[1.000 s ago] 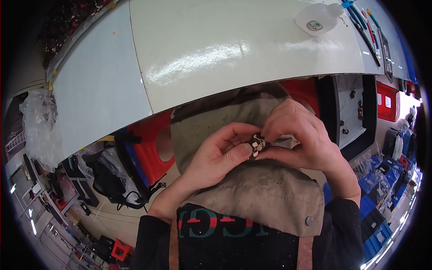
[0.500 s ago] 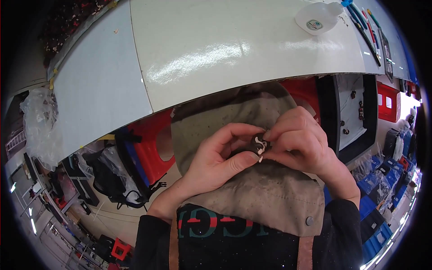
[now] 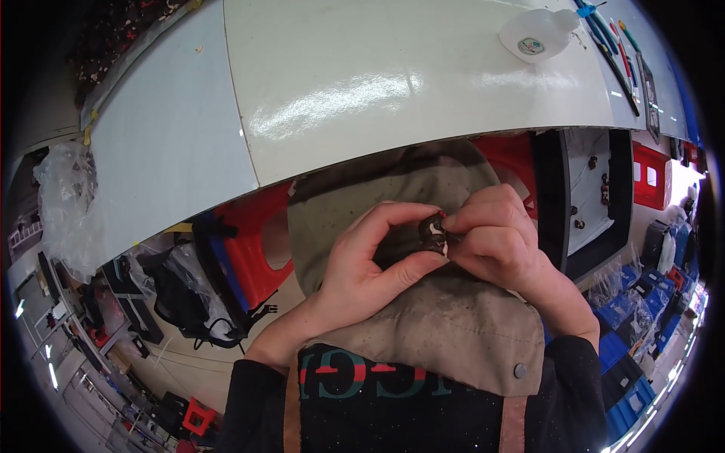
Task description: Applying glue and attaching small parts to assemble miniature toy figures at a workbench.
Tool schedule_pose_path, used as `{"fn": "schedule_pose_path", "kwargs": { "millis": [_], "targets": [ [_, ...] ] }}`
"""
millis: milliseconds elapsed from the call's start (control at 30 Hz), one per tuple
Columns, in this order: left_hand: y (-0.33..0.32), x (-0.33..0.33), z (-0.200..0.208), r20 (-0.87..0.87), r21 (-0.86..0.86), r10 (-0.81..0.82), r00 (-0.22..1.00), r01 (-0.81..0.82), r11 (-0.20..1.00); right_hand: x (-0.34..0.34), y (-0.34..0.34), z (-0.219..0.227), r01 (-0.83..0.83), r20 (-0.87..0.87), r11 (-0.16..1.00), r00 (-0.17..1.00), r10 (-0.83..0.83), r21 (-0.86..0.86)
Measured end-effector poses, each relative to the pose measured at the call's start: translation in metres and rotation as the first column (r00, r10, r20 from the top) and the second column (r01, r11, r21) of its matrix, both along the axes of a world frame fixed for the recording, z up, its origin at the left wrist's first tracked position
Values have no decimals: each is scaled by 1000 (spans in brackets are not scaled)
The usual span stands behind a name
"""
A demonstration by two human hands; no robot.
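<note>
Brown apron cloth (image 3: 445, 317) is the nearest surface, and the work sits just above it, off the near edge of the table. Over the apron, the left hand (image 3: 355, 260) holds a small dark figure (image 3: 432, 235) with pale markings, its thumb below and its forefinger arched above, the gap narrow. At the figure's right edge the right hand (image 3: 498, 234) has thumb and forefinger pinched close; whether a tiny piece lies between them is hidden. Over the last second the figure has been turned, so its pale front parts show less and more of its dark surface faces up, with a red spot at the top; the right hand has also come lower. To judge by that, this is a re-grip for another side, with handling still in progress. Beyond, on the right, similar small figures (image 3: 605, 189) lie in a black-walled tray (image 3: 621, 181). Farther out, the pale glossy table (image 3: 453, 45) carries a translucent bottle (image 3: 532, 38) and some slim tools (image 3: 625, 57).
</note>
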State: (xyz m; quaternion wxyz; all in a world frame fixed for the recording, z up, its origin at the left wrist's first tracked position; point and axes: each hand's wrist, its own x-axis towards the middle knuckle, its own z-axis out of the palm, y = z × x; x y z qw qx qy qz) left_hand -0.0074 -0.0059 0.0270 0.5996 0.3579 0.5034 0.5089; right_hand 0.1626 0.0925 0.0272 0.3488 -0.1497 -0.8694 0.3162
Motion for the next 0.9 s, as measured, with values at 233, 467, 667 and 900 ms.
{"fn": "schedule_pose_path", "kwargs": {
  "millis": [233,467,667,900],
  "targets": [
    [1,-2,-2,-36,8,3,999,-2,1000,0,-2,-2,13,-16,1000,1000,-13,-22],
    [1,-3,-5,-104,52,-3,995,8,999,-2,-3,-8,28,-44,999,999,-28,-22],
    [2,-9,1,-144,32,-72,987,77,996,-3,-5,-11,30,-74,999,997,-31,-12],
    [2,-13,2,-264,97,-121,957,151,984,-6,-8,-13,63,-112,998,992,-61,15]
  ]
}}
